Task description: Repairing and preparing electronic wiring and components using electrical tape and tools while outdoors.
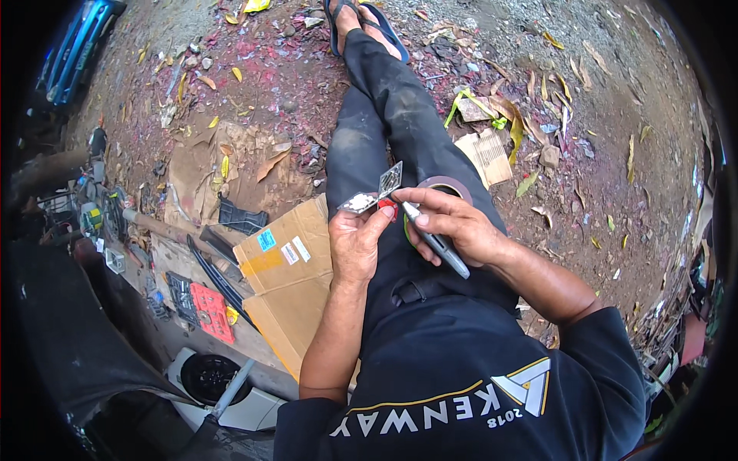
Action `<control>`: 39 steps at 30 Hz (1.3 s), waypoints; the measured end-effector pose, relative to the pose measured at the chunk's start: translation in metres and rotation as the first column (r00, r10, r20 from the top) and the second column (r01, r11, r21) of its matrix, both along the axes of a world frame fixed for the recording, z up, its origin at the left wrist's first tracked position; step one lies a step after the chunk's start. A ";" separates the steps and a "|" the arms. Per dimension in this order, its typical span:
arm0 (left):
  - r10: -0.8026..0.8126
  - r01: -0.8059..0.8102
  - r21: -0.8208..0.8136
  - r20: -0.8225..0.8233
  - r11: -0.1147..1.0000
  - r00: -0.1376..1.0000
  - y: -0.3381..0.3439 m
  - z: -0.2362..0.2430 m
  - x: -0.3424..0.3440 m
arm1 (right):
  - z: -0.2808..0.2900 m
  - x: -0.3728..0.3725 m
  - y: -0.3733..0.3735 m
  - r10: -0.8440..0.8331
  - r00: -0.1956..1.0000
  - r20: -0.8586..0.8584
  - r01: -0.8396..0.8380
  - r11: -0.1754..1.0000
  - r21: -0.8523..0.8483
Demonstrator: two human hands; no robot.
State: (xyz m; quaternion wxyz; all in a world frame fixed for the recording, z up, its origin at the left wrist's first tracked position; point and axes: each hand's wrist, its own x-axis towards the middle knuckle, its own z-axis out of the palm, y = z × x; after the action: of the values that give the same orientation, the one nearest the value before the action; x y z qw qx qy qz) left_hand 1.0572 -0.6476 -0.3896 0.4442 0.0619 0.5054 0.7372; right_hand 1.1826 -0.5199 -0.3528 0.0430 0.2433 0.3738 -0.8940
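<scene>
My left hand (357, 238) is closed above my lap, pinching a small piece with a red part (387, 209) between thumb and fingers. Two flat plates stick out by it: a square one with a dark pattern (390, 179) standing up, and a shiny whitish one (360, 203) over the fingers. In my right hand (461, 227) lies a grey pen-shaped tool (442, 247), its pale narrow end close to the red part. Whether that end touches it I cannot tell. Behind the right hand a tape roll (450, 184) shows in part on my thigh.
A flattened cardboard box (288, 280) with labels lies left of my legs. Further left are a red tool tray (212, 311), a dark plastic piece (242, 216) and long dark strips (211, 269). A white machine part (265, 411) stands lower left. Dry leaves and scraps litter the dirt floor.
</scene>
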 end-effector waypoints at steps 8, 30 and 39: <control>0.020 -0.021 -0.011 -0.019 1.000 1.000 0.004 0.001 0.002 | -0.010 0.000 0.000 -0.025 1.000 0.003 0.025 0.976 -0.214; -0.024 0.020 -0.050 -0.072 0.999 0.997 0.004 0.002 0.002 | -0.008 0.000 0.008 0.065 0.997 0.044 -0.058 0.988 -0.142; -0.015 0.011 -0.028 -0.129 1.000 0.992 0.002 -0.001 0.005 | 0.002 -0.003 0.008 0.049 0.995 0.090 -0.040 0.994 -0.099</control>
State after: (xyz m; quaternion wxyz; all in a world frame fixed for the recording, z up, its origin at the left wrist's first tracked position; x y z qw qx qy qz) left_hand 1.0624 -0.6453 -0.3908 0.4163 0.1065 0.5426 0.7217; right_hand 1.1799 -0.5121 -0.3510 0.0921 0.2733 0.3330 -0.8977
